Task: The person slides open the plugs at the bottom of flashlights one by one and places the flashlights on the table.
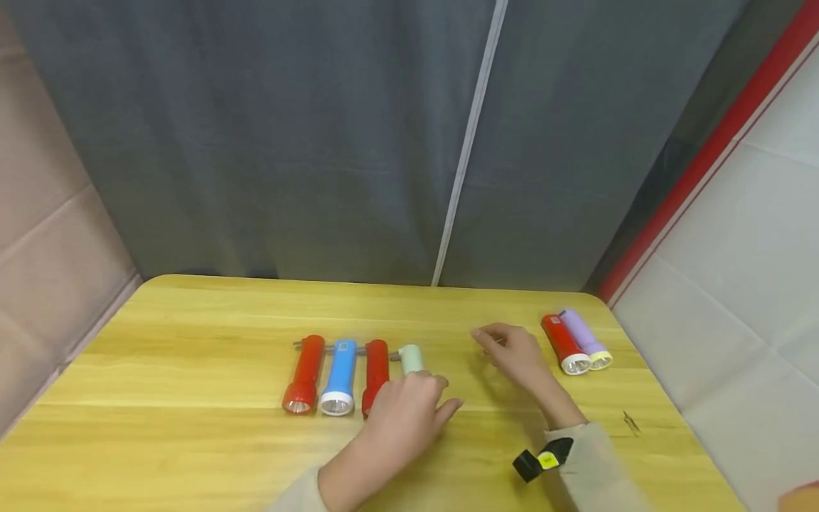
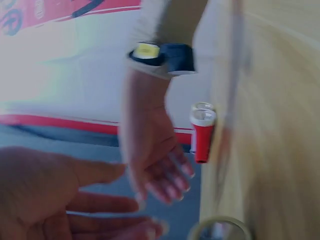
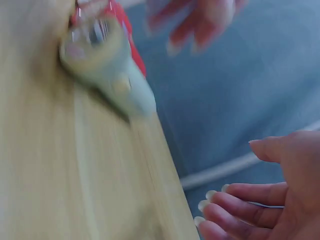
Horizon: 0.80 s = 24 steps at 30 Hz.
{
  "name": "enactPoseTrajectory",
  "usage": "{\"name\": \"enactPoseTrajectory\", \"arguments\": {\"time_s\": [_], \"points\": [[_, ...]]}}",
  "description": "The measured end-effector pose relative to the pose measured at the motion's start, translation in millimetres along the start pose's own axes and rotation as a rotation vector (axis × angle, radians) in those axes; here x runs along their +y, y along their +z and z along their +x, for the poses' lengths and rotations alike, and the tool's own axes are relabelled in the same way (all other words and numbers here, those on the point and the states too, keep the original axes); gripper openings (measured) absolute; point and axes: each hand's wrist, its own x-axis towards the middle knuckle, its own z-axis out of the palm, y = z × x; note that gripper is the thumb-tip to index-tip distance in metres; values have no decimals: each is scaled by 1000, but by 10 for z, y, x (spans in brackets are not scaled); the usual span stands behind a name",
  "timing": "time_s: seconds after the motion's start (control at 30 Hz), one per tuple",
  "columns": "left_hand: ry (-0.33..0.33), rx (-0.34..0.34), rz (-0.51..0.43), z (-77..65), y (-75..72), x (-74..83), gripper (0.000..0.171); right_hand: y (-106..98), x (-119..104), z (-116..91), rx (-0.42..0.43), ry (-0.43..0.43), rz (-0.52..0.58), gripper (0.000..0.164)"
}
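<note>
- Four flashlights [image 1: 341,366] lie in a row on the table [image 1: 160,455].
- Two more flashlights [image 1: 561,338] lie side by side, farther right.
- Behind the table, a curtain [image 1: 288,142].

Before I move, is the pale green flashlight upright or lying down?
Lying down: in the right wrist view, the pale green flashlight stretches lengthwise along the tabletop.

On the table [image 1: 192,455] lie four torches [image 1: 341,368] in a row; at the right, a red torch [image 1: 563,340] beside a purple torch [image 1: 581,331].
</note>
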Motion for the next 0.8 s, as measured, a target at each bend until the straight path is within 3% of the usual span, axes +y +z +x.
{"name": "enactPoseTrajectory", "arguments": {"time_s": [0.17,0.33,0.43,0.63,0.8], "points": [[-10,-76,-229,232,1,122,27,-380,281,102,61,-6,-146,53],[-43,-182,-361,455,189,326,28,-696,541,182,75,12,-236,53],[-77,-234,-392,568,327,485,30,-835,672,214,82,8,-282,49],[-133,-333,-435,824,576,754,39,-942,838,250,121,-2,-361,40],[-228,-408,-674,1027,730,838,42,-900,871,281,137,21,-375,31]]}}
